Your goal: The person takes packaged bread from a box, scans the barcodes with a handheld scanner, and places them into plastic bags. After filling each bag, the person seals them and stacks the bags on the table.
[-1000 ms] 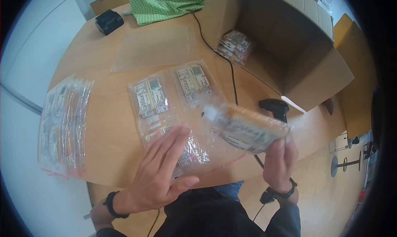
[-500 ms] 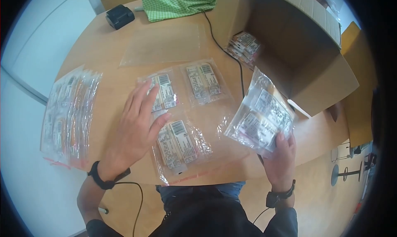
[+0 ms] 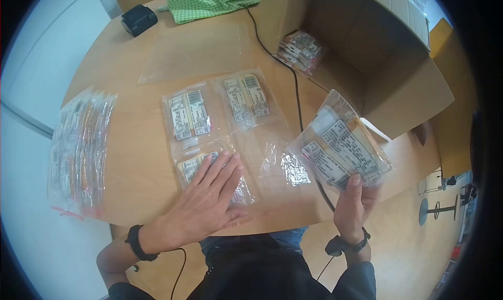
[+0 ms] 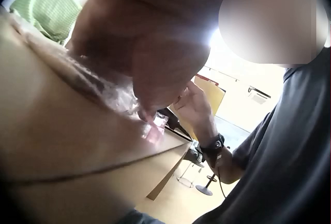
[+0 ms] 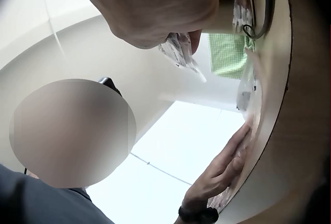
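L hand (image 3: 196,211) shifted from upper pkt (image 3: 189,115) to lower pkt (image 3: 189,168), fingers straight, resting on it, so that one's steadied; R hand (image 3: 352,208) pinches bagged pkt (image 3: 343,145) above worktop (image 3: 136,153).

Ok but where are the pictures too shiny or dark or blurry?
Head view: white glare on the flat plastic and black, curved edges around the picture; left wrist view: a soft, blurry left hand, dark against bright light behind it, with the nearby plastic smeary too; right wrist view: a washed-out white area in the background, and a shadowy right hand.
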Demonstrator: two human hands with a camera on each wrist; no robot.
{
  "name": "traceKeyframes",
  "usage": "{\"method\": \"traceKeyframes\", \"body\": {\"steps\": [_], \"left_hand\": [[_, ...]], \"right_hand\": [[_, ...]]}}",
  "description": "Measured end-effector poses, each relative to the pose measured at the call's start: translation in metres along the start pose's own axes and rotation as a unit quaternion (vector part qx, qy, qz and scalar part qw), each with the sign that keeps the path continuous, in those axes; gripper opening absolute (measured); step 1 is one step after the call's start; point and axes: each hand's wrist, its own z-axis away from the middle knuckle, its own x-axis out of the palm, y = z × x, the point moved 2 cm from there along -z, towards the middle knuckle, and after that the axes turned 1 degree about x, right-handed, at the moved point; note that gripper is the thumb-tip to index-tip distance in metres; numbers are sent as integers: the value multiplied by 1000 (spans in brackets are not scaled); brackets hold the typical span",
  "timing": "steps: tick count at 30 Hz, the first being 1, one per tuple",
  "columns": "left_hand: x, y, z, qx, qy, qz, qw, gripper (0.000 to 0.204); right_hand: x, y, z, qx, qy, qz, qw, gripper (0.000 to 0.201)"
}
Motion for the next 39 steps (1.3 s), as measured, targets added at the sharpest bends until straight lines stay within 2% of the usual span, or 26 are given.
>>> {"method": "traceKeyframes", "body": {"steps": [3, 5, 8, 9, 11, 12, 14, 16, 17, 18, 20, 21, 23, 25, 26, 27, 29, 30, 32, 34, 39], "left_hand": [[-9, 2, -10, -22, 12, 56, 998, 86], [-13, -4, -21, -49, 61, 152, 985, 86], [-12, -12, -39, -70, 104, 223, 967, 83], [-14, -12, -41, -66, 104, 223, 967, 83], [-15, -13, -47, -111, 22, 302, 947, 81], [-12, -13, -47, -107, 20, 302, 947, 81], [-7, -9, -43, -65, 107, 234, 964, 80], [-12, 1, -37, -59, 102, 280, 953, 80], [-15, 5, -36, -55, 101, 325, 939, 80], [-15, 6, -37, -58, 101, 327, 938, 80], [-15, 11, -37, -7, 121, 281, 952, 76], [-15, 10, -38, -10, 122, 281, 952, 76], [-17, 4, -43, -19, 127, 114, 985, 73], [-8, -3, -45, -20, 120, 142, 982, 71], [-6, -6, -46, -20, 111, 172, 979, 70], [-6, -6, -46, -19, 111, 172, 979, 70], [-3, -3, -45, -6, 26, 245, 969, 70], [0, -3, -43, -6, 26, 247, 969, 70], [4, 0, -40, 59, 52, 183, 980, 68], [5, 1, -41, 51, 61, 183, 980, 68], [6, -1, -43, 35, 103, 155, 982, 68]], "right_hand": [[4, 3, 0, -22, -6, 13, 1000, 52], [8, 2, 1, -20, -24, 23, 999, 51], [15, 6, -1, -18, -31, 23, 999, 50], [16, 7, -2, -16, -24, 14, 999, 50], [15, 11, -2, -16, -22, 25, 999, 50], [15, 13, -3, -12, -22, 34, 999, 49], [4, 16, 2, -30, -44, 85, 995, 47], [0, 14, 4, -43, -69, 135, 987, 45], [3, 6, 3, -142, -112, 225, 957, 43], [8, 5, 1, -175, -131, 219, 951, 42], [16, 1, -2, -239, -170, 204, 934, 41], [19, -3, -4, -248, -167, 217, 929, 42], [21, -4, -6, -259, -164, 228, 924, 43], [20, 1, -8, -244, -134, 324, 904, 43], [20, 4, -7, -245, -133, 324, 904, 43], [20, 9, -4, -213, -126, 303, 920, 43], [17, 11, -4, -180, -121, 285, 934, 42], [16, 11, -5, -189, -128, 251, 941, 42], [17, 15, -5, -197, -134, 218, 947, 42], [18, 25, -4, -207, -90, 182, 957, 40], [17, 23, -5, -205, -88, 198, 954, 39]]}}
